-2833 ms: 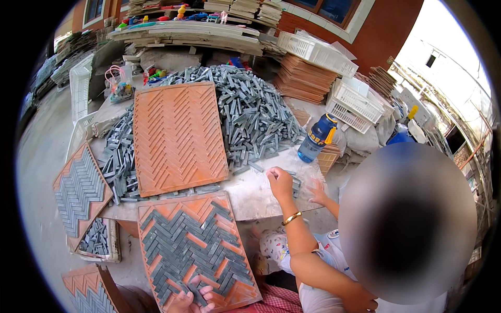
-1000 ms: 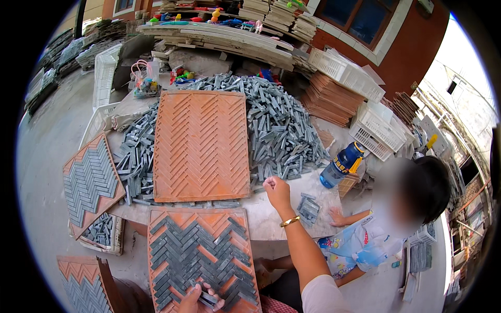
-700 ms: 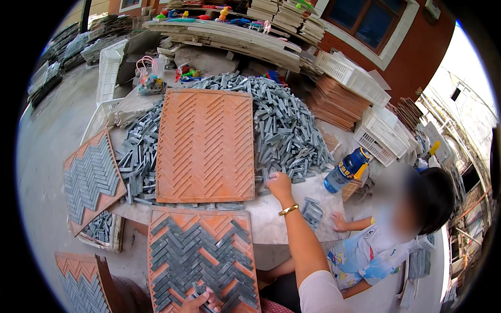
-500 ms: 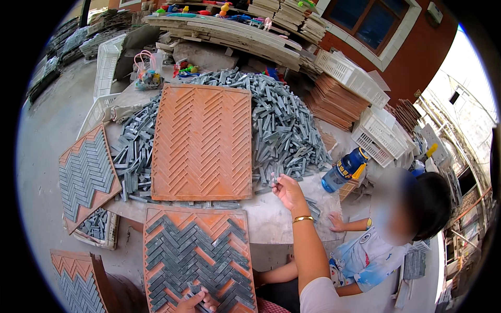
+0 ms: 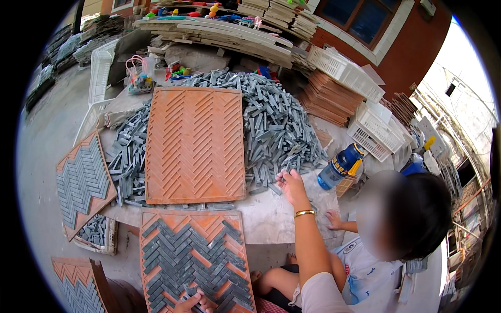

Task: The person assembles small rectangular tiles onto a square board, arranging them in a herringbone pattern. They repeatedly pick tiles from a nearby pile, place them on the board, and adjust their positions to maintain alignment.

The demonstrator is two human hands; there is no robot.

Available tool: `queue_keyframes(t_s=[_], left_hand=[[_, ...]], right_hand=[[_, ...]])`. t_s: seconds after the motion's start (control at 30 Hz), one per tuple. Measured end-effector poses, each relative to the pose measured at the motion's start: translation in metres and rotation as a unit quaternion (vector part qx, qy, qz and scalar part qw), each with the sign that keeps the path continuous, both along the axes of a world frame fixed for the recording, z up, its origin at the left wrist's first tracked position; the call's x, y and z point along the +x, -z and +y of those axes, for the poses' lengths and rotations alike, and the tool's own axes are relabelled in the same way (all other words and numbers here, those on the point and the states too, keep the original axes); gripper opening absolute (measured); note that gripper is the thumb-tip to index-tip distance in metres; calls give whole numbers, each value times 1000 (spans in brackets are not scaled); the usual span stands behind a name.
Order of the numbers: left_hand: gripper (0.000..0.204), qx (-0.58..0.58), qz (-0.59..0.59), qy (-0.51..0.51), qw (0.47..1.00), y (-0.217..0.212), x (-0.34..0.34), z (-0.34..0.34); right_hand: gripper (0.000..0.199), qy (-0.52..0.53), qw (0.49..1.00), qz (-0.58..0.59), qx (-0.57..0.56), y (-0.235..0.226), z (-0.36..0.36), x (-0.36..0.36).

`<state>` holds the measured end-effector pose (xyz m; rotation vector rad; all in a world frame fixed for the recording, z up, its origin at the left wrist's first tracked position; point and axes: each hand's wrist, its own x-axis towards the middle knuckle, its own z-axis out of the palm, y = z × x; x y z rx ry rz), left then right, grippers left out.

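On my lap side lies an orange herringbone mold tray (image 5: 229, 218), largely filled with dark grey stone strips (image 5: 180, 248) and showing several bare orange slots. My left hand (image 5: 194, 302) is over its lower edge, closed around grey stone strips. My right hand (image 5: 293, 189) reaches to the front right edge of a heap of loose grey strips (image 5: 279, 122). Its fingers are pinched together; what they hold, if anything, is too small to make out. An empty orange mold tray (image 5: 195, 146) rests against the heap.
A person (image 5: 360, 266) sits close at my right, one hand on the table (image 5: 266, 221). A blue bottle (image 5: 339, 167) stands near them. Filled mold trays (image 5: 83, 180) lie at the left, above a white crate (image 5: 109, 242) of strips. Stacked trays (image 5: 331, 99) and white crates (image 5: 344, 73) stand behind.
My right hand has moved slightly right, its fingers now against the heap's edge. The person at my right has leaned nearer. The whole view has shifted a little.
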<state>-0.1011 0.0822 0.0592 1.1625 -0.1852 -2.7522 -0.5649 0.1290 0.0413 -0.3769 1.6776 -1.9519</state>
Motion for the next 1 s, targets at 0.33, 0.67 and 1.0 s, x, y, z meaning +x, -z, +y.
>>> queue_keyframes(t_s=[0.33,0.67,1.0], left_hand=[[11,-28,-22,9,999,-5,-1,-3],[12,-31,-21,4,999,2,1,-5],[10,-33,4,-5,999,6,7,-9]], right_hand=[[45,65,860,351,365,31,-32,-11],[20,-49,994,48,86,-5,-14,1],[13,9,980,-119,-159,-33,-49,6]])
